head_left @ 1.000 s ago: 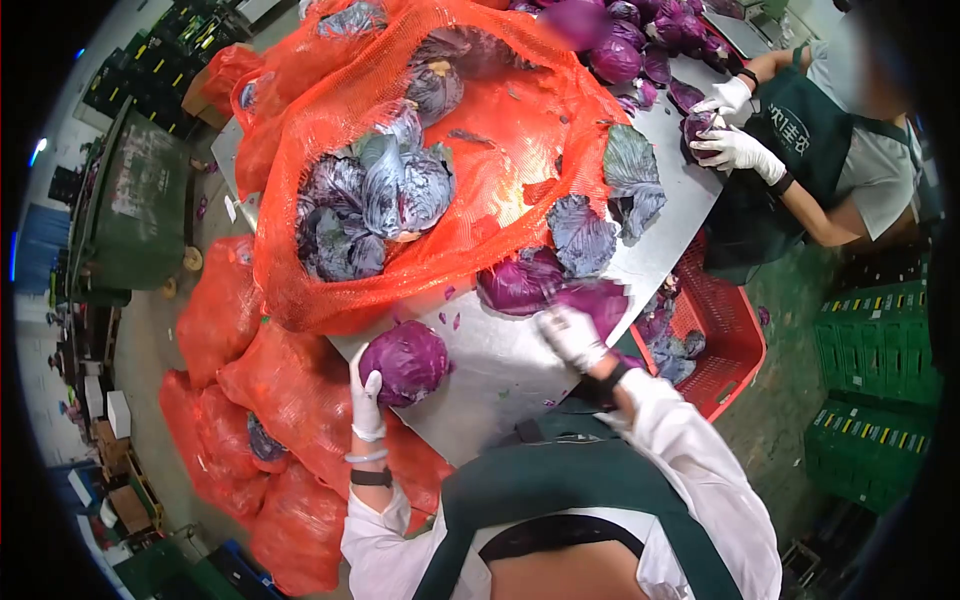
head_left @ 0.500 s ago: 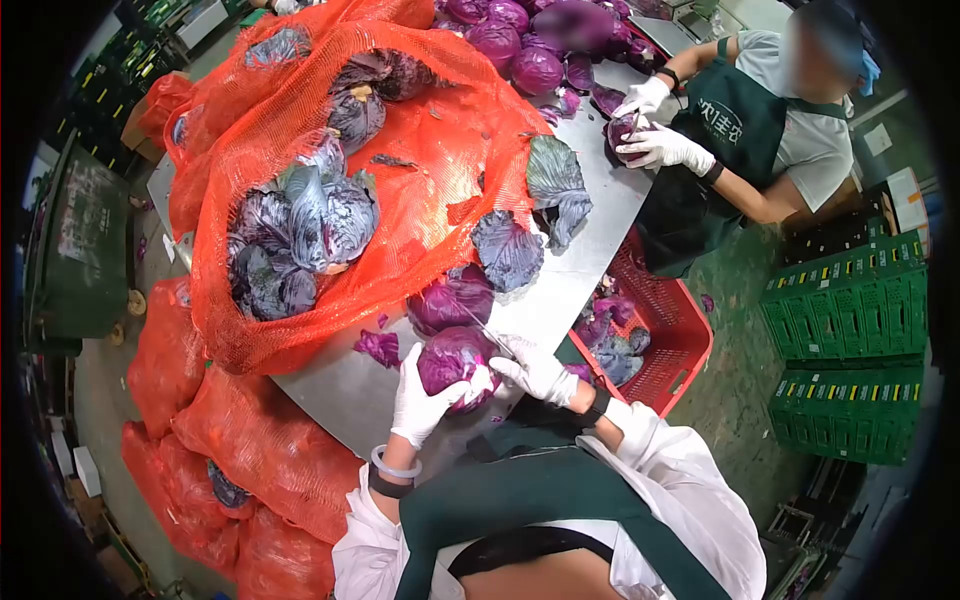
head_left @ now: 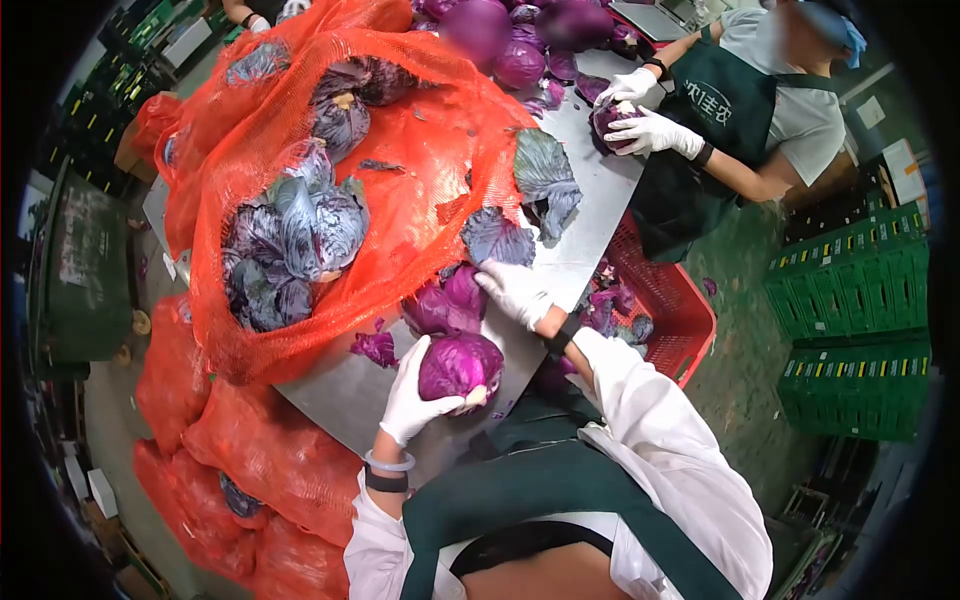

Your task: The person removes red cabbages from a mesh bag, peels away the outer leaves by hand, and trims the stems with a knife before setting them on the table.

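My left hand (head_left: 412, 400), in a white glove, is closed around the side of a red cabbage (head_left: 460, 368), whose pale cut stem faces me. My right hand (head_left: 513, 292), also gloved, is stretched out beyond it, with its fingers closed at the edge of a purple cabbage leaf (head_left: 466, 286). That leaf lies against another red cabbage (head_left: 432, 312) on the metal table (head_left: 335, 395). No knife shows in the right hand, though its palm is hidden. Left of the held cabbage lies a loose purple scrap (head_left: 374, 347).
An open orange mesh sack (head_left: 430, 170) holds several cabbages. Dark outer leaves (head_left: 546, 170) lie at its right. A red crate (head_left: 690, 320) with trimmings stands below the table's right edge. Across it, a co-worker's gloved hands (head_left: 650, 130) hold a cabbage. Full sacks (head_left: 270, 450) lie lower left.
My right hand has left the held cabbage and moved forward to the leaf by the other cabbage. The knife blade seen earlier no longer shows. My left hand keeps its cabbage.
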`<move>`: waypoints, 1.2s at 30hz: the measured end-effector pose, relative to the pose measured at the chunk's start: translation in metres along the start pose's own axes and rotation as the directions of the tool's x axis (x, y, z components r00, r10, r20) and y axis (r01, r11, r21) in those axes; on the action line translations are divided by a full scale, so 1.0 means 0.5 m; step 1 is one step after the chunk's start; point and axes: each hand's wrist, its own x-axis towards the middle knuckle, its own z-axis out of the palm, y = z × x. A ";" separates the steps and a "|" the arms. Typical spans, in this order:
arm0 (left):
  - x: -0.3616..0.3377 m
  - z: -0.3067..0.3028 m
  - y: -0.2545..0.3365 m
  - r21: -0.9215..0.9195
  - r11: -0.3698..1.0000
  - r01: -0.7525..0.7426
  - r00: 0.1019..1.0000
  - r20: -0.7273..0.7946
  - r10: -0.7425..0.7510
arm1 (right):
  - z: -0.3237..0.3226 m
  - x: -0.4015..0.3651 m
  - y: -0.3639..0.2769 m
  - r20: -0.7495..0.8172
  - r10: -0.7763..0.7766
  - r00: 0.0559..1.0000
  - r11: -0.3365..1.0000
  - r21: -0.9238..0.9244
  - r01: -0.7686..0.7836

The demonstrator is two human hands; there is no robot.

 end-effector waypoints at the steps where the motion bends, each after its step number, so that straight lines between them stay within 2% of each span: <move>1: -0.009 -0.002 -0.005 -0.144 0.989 0.040 0.999 -0.025 -0.044 | 0.005 0.012 0.036 0.017 0.048 0.999 0.995 -0.085 -0.047; 2: -0.017 -0.007 -0.012 -0.284 0.956 0.075 0.995 -0.045 -0.092 | -0.025 -0.003 0.006 0.051 0.130 0.990 0.978 -0.168 -0.120; 3: -0.029 0.001 -0.015 -0.397 0.905 0.155 0.977 -0.076 -0.200 | -0.039 -0.023 -0.020 0.071 0.102 0.992 0.993 -0.060 -0.098; 4: -0.035 0.011 -0.023 -0.401 0.901 0.163 0.974 -0.081 -0.213 | -0.036 -0.051 -0.037 0.099 0.075 0.992 0.995 0.050 -0.081; 6: -0.038 0.031 -0.040 -0.542 0.831 0.127 0.923 -0.242 -0.299 | 0.004 -0.130 -0.057 0.063 -0.167 0.984 0.985 0.045 0.164; 7: -0.036 0.032 -0.019 -0.479 0.872 0.104 0.916 -0.295 -0.271 | 0.024 -0.155 -0.071 0.091 -0.160 0.983 0.982 0.112 0.150; 8: -0.036 0.035 -0.013 -0.482 0.870 0.108 0.918 -0.287 -0.273 | 0.037 -0.164 -0.095 0.120 -0.154 0.981 0.976 0.176 0.131; 9: -0.036 0.039 -0.010 -0.408 0.904 0.124 0.911 -0.315 -0.267 | 0.036 -0.167 -0.114 0.257 -0.021 0.966 0.991 0.130 -0.013; 10: -0.035 0.041 -0.009 -0.332 0.933 0.138 0.901 -0.348 -0.258 | 0.056 -0.163 -0.119 0.164 -0.075 0.984 0.992 0.115 0.056; 12: -0.035 0.046 -0.018 -0.353 0.927 0.126 0.896 -0.360 -0.259 | 0.069 -0.149 -0.116 0.113 -0.096 0.989 0.995 0.011 0.095; 14: -0.038 0.043 -0.022 -0.367 0.923 0.113 0.896 -0.363 -0.255 | 0.056 -0.118 -0.095 0.107 -0.085 0.991 0.992 0.107 0.074; 15: -0.038 0.042 -0.022 -0.312 0.944 0.104 0.906 -0.361 -0.220 | 0.070 -0.103 -0.076 -0.009 -0.038 0.999 0.970 0.240 0.039; 16: -0.040 0.042 -0.022 -0.258 0.962 0.094 0.916 -0.357 -0.185 | 0.068 -0.080 -0.049 -0.038 -0.071 0.997 0.970 0.231 0.078; 17: -0.042 0.036 -0.026 -0.260 0.961 0.093 0.916 -0.357 -0.185 | 0.048 -0.062 -0.047 0.176 0.177 0.968 0.895 0.381 -0.233; 18: -0.044 0.022 -0.036 -0.272 0.958 0.094 0.955 -0.248 -0.164 | 0.030 -0.047 -0.048 0.411 0.362 0.837 0.722 0.445 -0.531; 20: -0.053 -0.021 -0.067 -0.291 0.952 0.098 0.994 -0.021 -0.109 | 0.053 -0.034 0.002 0.493 0.444 0.748 0.394 0.643 -0.657; 21: -0.063 -0.045 -0.089 -0.123 0.992 0.035 0.997 0.077 -0.026 | 0.057 -0.039 0.030 0.511 0.428 0.746 0.398 0.634 -0.663; 22: -0.070 -0.052 -0.082 -0.120 0.992 0.033 0.997 0.071 -0.024 | 0.055 -0.044 0.056 0.475 0.191 0.859 0.436 0.743 -0.508; 24: -0.092 -0.064 -0.049 -0.484 0.858 0.174 0.984 0.107 -0.139 | -0.007 -0.069 -0.058 0.535 0.290 0.793 0.548 0.587 -0.596; 25: -0.097 -0.048 -0.032 -0.529 0.840 0.119 0.991 0.011 -0.133 | 0.029 -0.090 -0.045 0.596 0.138 0.791 0.595 0.588 -0.547; 26: -0.094 -0.025 -0.023 -0.525 0.841 0.131 0.990 0.023 -0.140 | 0.059 -0.114 -0.069 0.487 0.043 0.872 0.718 0.592 -0.366; 27: -0.085 0.003 -0.017 -0.409 0.897 0.167 0.959 -0.145 -0.244 | 0.086 -0.121 -0.090 0.207 -0.094 0.974 0.924 0.383 0.007; 28: -0.075 0.027 -0.008 -0.291 0.931 0.222 0.893 -0.322 -0.314 | 0.106 -0.121 -0.105 -0.023 -0.322 0.946 0.946 0.026 0.323; 29: -0.065 0.040 0.009 -0.218 0.946 0.238 0.853 -0.419 -0.311 | 0.101 -0.111 -0.122 0.120 -0.190 0.975 0.982 0.033 0.187; 30: -0.064 0.039 0.004 -0.217 0.947 0.239 0.854 -0.416 -0.311 | 0.088 -0.096 -0.135 0.260 -0.054 0.964 0.999 0.020 0.051; 31: -0.064 0.035 -0.005 -0.339 0.915 0.217 0.859 -0.379 -0.344 | 0.100 -0.088 -0.119 0.159 -0.129 0.979 0.990 0.082 0.117; 32: -0.064 0.029 -0.008 -0.458 0.867 0.197 0.863 -0.339 -0.375 | 0.089 -0.064 -0.113 0.151 -0.086 0.985 0.979 0.196 0.055; 33: -0.068 0.015 -0.005 -0.525 0.832 0.179 0.881 -0.290 -0.373 | 0.098 -0.044 -0.078 0.298 0.180 0.938 0.908 0.316 -0.275; 34: -0.074 0.008 -0.024 -0.491 0.861 0.135 0.909 -0.285 -0.305 | 0.106 -0.031 -0.044 0.461 0.393 0.796 0.726 0.377 -0.576; 35: -0.078 -0.002 -0.041 -0.516 0.849 0.114 0.923 -0.261 -0.283 | 0.088 -0.029 -0.035 0.495 0.310 0.812 0.730 0.424 -0.537; 36: -0.082 -0.006 -0.054 -0.545 0.833 0.096 0.934 -0.241 -0.265 | 0.097 -0.046 -0.019 0.581 0.244 0.776 0.735 0.411 -0.539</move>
